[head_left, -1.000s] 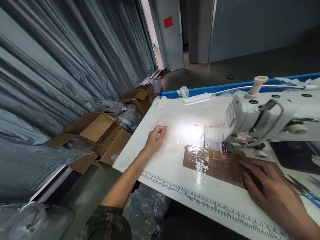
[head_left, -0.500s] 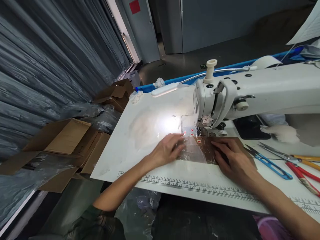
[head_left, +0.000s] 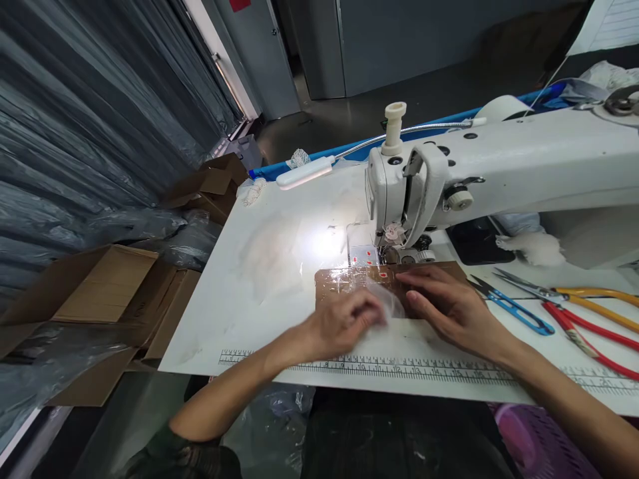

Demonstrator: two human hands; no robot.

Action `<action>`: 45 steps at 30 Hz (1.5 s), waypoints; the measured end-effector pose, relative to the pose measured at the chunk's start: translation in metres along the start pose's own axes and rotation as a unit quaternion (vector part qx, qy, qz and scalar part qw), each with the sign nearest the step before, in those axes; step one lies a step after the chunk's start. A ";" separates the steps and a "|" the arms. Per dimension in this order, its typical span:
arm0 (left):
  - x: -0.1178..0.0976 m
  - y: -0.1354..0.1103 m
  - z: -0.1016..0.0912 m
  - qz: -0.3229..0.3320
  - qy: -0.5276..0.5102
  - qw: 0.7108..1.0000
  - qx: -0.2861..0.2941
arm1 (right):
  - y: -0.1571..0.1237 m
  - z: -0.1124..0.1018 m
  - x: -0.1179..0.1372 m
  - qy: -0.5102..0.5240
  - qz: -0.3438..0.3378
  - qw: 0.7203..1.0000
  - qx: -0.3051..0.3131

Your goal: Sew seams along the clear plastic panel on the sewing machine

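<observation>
Person seated at a white sewing machine (head_left: 479, 173); both hands on the table (head_left: 259, 266) in front of the needle end. Left hand (head_left: 344, 326) is motion-blurred, fingers curled, looks to be pinching the edge of a clear plastic sheet (head_left: 387, 303) lying over the near edge of the brown taped panel (head_left: 344, 283); grip itself too smeared to be certain. Right hand (head_left: 444, 309) lies flat, fingers spread, pressing the right part of the panel down. Panel sits just before the presser foot, its far edge at the needle plate, small red marks near that edge; lamp glare just left of the needle plate.

Judgement: step in hand is laying or aligning the clear sheet on the panel under the foot, not stitching. Next move would call for the sheet squared to the panel edge, held flat with both hands, fingers kept off the needle line.

Blue snips (head_left: 514, 309) and red and yellow scissors (head_left: 589, 319) lie to the right, apart from the hands; printed ruler (head_left: 399, 367) runs along the near table edge.
</observation>
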State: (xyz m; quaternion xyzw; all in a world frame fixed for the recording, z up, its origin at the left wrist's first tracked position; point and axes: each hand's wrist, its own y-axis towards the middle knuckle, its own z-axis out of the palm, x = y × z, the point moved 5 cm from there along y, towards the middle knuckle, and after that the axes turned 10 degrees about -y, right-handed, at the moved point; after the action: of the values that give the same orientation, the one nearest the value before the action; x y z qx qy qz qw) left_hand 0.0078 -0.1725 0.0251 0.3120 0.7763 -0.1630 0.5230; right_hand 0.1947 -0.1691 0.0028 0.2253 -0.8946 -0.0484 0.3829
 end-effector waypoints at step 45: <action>0.072 -0.094 -0.159 -0.130 0.129 0.923 -0.338 | 0.016 0.097 0.036 -0.228 -0.281 0.930 0.056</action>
State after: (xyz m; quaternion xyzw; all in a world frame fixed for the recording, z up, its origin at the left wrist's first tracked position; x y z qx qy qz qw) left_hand -0.1859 -0.1286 0.0158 0.0313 0.8799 0.0837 0.4667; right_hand 0.0984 -0.1787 -0.0372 0.4717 -0.8590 -0.1540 0.1261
